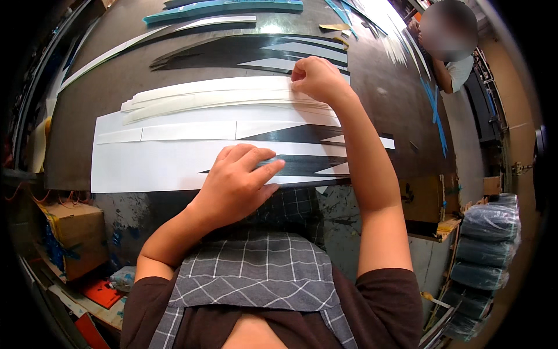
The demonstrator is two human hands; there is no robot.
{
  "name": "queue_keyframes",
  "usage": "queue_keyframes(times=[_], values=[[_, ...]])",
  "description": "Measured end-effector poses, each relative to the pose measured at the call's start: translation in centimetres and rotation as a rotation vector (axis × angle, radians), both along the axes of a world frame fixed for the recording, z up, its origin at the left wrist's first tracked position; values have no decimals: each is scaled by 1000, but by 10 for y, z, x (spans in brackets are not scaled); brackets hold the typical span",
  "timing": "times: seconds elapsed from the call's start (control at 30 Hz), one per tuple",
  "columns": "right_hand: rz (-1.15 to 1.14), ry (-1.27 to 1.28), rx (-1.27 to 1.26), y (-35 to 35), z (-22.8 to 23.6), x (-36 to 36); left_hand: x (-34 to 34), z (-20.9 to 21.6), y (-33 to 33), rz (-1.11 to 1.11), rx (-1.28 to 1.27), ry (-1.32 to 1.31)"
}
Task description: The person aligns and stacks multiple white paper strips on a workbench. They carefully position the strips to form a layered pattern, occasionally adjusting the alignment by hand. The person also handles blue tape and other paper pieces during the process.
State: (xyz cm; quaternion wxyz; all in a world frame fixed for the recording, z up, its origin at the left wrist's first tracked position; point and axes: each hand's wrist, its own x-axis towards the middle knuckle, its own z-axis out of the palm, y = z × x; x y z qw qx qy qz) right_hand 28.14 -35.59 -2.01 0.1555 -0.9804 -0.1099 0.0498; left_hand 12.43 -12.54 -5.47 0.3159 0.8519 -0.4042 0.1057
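Note:
My right hand point(321, 79) reaches far over the table, fingers curled in a pinch at the upper right edge of a stack of long white strips point(203, 93). Closer to me, my left hand point(237, 179) is bent over a large white sheet point(145, 166). Something small and pale blue shows between its fingers; its kind is hidden. Under and beside that hand lies a black pointed strip point(302, 165). Above it on the sheet runs another long strip, with a white part point(186, 130) and a black jagged part point(296, 134).
Black and grey pointed strips point(232, 52) lie beyond the stack on the dark table point(401, 116). Farther off are a curved white strip point(145, 38) and a blue-wrapped bar point(226, 9). Another person point(459, 72) is at the far right. Wrapped rolls point(488, 250) stand at the right.

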Motion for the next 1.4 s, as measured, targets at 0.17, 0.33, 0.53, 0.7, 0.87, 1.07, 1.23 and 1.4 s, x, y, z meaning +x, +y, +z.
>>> queue_keyframes(times=[0.17,0.33,0.53,0.7,0.87,1.07,1.23,1.4], values=[[-54,-64,-112,8,1,1,-3,-11,-5,-80,36,8],[-11,-77,-126,1,-4,13,-3,-8,-13,-76,22,21],[203,31,272,-12,4,10,1,-7,-8,-84,-12,-30],[300,-84,275,18,44,-55,31,26,44,273,80,-376],[430,-363,176,41,22,-103,78,43,96,315,466,-353],[432,-583,193,56,2,-120,81,35,112,169,431,-92],[310,-429,283,56,-12,-124,71,27,122,151,306,-17],[239,-484,125,46,-13,-111,68,27,132,47,140,-165]])
